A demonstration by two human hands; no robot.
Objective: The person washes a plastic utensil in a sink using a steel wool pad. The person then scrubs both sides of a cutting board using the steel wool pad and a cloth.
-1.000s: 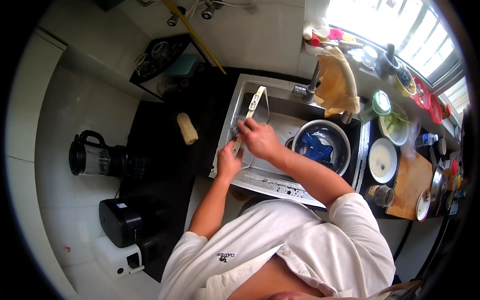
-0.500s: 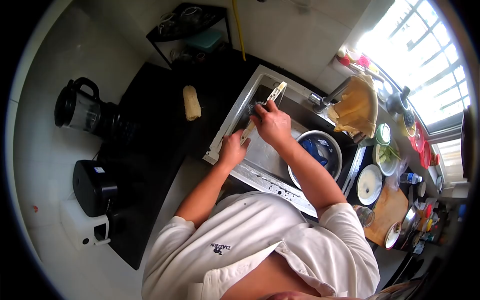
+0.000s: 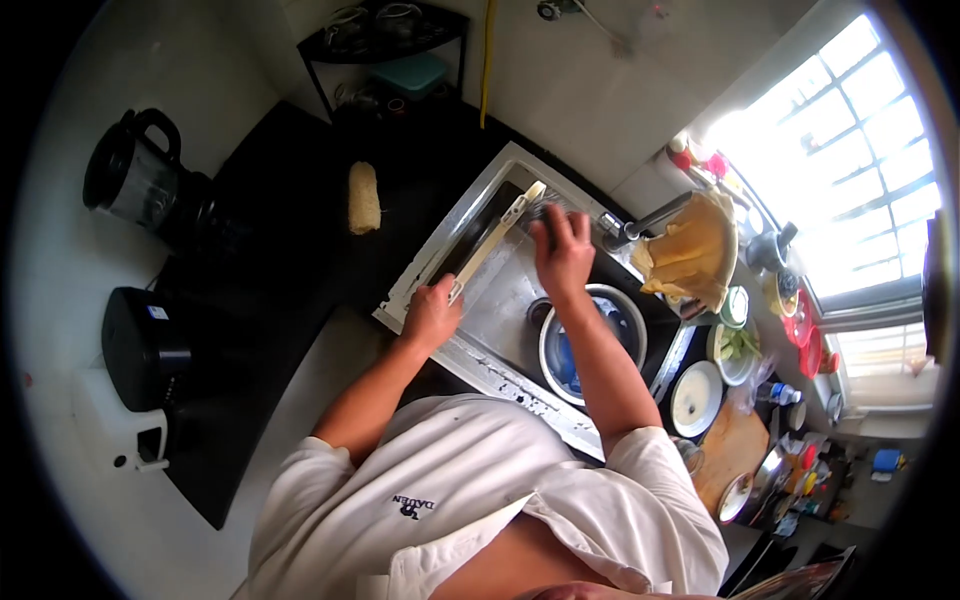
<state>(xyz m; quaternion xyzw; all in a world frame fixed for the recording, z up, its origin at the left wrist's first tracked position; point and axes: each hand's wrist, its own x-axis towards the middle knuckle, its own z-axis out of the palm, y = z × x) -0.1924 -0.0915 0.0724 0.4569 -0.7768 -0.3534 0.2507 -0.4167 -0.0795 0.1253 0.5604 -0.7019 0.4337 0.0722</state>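
My left hand is closed on the near end of a long cream-coloured strip-like frame, which lies slanted over the left part of the metal sink. Near its far end, my right hand is closed on a dark, wiry scouring pad, partly hidden by the fingers. A metal bowl with something blue inside sits in the sink, beneath my right forearm.
A loofah lies on the black counter left of the sink. The faucet has a tan cloth hanging by it. Plates, a cutting board and jars stand to the right. A blender is far left.
The view has turned and shifted. My right hand has moved from the middle of the cream frame towards its far end, with the pad. My left hand still grips the near end.
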